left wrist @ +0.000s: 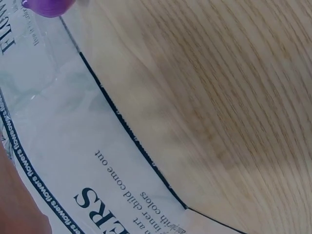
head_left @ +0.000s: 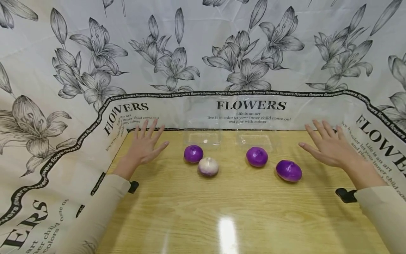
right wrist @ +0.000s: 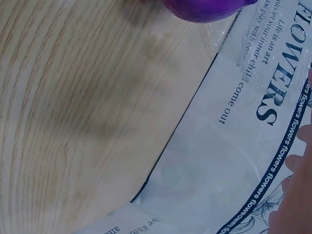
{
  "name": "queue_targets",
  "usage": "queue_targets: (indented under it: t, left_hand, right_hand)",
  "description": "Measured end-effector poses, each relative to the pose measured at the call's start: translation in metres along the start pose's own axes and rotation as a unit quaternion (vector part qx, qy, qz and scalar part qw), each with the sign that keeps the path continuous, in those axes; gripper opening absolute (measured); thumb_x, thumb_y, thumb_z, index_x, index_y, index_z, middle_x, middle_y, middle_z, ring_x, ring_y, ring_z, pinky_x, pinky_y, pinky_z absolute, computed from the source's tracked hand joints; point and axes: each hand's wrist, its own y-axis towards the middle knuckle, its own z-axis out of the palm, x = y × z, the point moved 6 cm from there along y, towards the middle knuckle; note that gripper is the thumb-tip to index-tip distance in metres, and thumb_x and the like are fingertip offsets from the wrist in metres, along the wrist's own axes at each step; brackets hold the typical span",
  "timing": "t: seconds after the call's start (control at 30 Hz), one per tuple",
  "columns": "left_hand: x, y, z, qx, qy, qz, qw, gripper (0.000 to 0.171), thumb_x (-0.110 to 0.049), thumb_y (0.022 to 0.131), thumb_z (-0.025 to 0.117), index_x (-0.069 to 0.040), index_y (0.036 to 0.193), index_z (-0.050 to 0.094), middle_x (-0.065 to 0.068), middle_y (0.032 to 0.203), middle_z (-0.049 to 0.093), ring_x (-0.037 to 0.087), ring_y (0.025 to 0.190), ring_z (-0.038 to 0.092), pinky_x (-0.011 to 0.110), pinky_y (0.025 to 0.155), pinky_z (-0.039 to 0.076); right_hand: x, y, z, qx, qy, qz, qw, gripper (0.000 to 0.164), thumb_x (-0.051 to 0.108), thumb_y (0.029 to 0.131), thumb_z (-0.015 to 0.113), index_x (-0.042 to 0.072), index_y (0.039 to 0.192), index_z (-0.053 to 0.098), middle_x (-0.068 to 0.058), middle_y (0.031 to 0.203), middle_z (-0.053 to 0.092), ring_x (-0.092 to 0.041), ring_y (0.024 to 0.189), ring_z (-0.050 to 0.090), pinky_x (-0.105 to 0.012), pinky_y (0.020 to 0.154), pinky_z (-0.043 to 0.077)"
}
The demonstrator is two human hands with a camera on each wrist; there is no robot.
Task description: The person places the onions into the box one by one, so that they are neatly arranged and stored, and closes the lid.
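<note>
Head view: a person's left hand (head_left: 142, 145) and right hand (head_left: 330, 146) flank the pale bulb (head_left: 208, 167), fingers spread apart, holding nothing. It looks like a ready pose; the next move likely calls for reaching inward. One purple bulb (head_left: 193, 153) sits just left of it, a second one (head_left: 257, 157) and third one (head_left: 289, 171) right, all clear of the fingers.

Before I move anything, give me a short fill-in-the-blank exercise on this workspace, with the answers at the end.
1. The left hand and the right hand are both holding ____.
2. In all, ____ round vegetables lie on the table.
3. Of the two hands, the mostly white vegetable lies nearer to the ____ one.
4. On the cloth behind the clear plastic containers, the large capitals spell ____.

Missing words: nothing; four; left; FLOWERS.
</note>
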Motion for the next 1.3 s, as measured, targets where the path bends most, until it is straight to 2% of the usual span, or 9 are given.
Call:
queue_targets:
  t: [0.3, 0.5, 0.67, 1.07, 1.3]
  left_hand:
    - [-0.009, 0.001, -0.004, -0.004, -0.019, 0.001, 0.9998, 0.077, -0.066, 0.104, 0.032, -0.025, 0.166, 0.012, 0.008, 0.172, -0.006, 0.040, 0.156, -0.010, 0.059, 0.124, -0.019]
    - [-0.015, 0.002, -0.004, -0.006, -0.032, 0.002, 0.9995, 0.077, -0.066, 0.104, 0.033, -0.025, 0.166, 0.011, 0.008, 0.172, -0.008, 0.039, 0.156, -0.013, 0.060, 0.125, -0.016]
    - [-0.019, 0.003, -0.003, -0.020, -0.049, 0.005, 0.9986, 0.076, -0.064, 0.104, 0.035, -0.025, 0.166, 0.015, 0.007, 0.172, -0.006, 0.034, 0.156, -0.015, 0.059, 0.126, -0.012]
    - [-0.028, 0.005, 0.004, -0.057, -0.087, 0.016, 0.9944, 0.073, -0.057, 0.104, 0.043, -0.023, 0.165, 0.021, 0.012, 0.171, 0.006, 0.041, 0.156, -0.002, 0.063, 0.127, -0.002]
    - [-0.033, 0.006, 0.006, -0.073, -0.121, 0.020, 0.9898, 0.071, -0.053, 0.105, 0.046, -0.021, 0.164, 0.023, 0.014, 0.170, 0.012, 0.043, 0.155, 0.006, 0.068, 0.126, 0.007]
  right_hand:
    - [0.016, 0.004, -0.003, -0.011, 0.001, -0.017, 1.000, 0.081, 0.051, 0.107, 0.041, 0.005, 0.164, 0.005, -0.026, 0.168, -0.005, -0.049, 0.152, -0.010, -0.065, 0.119, -0.023]
    - [0.025, 0.006, -0.003, -0.013, 0.012, -0.024, 1.000, 0.082, 0.051, 0.107, 0.042, 0.005, 0.164, 0.006, -0.027, 0.168, -0.003, -0.049, 0.153, -0.010, -0.063, 0.120, -0.024]
    - [0.032, 0.006, -0.002, -0.014, 0.035, -0.030, 0.999, 0.082, 0.049, 0.107, 0.044, 0.005, 0.164, 0.006, -0.027, 0.168, -0.001, -0.048, 0.153, -0.011, -0.065, 0.120, -0.022]
    - [0.051, 0.007, -0.004, -0.019, 0.041, -0.047, 0.998, 0.081, 0.049, 0.106, 0.048, 0.006, 0.164, 0.011, -0.027, 0.168, 0.005, -0.045, 0.154, -0.010, -0.059, 0.121, -0.023]
    - [0.064, 0.010, -0.004, -0.027, 0.055, -0.054, 0.997, 0.078, 0.047, 0.107, 0.047, 0.004, 0.163, 0.015, -0.029, 0.166, 0.010, -0.047, 0.154, -0.007, -0.064, 0.122, -0.018]
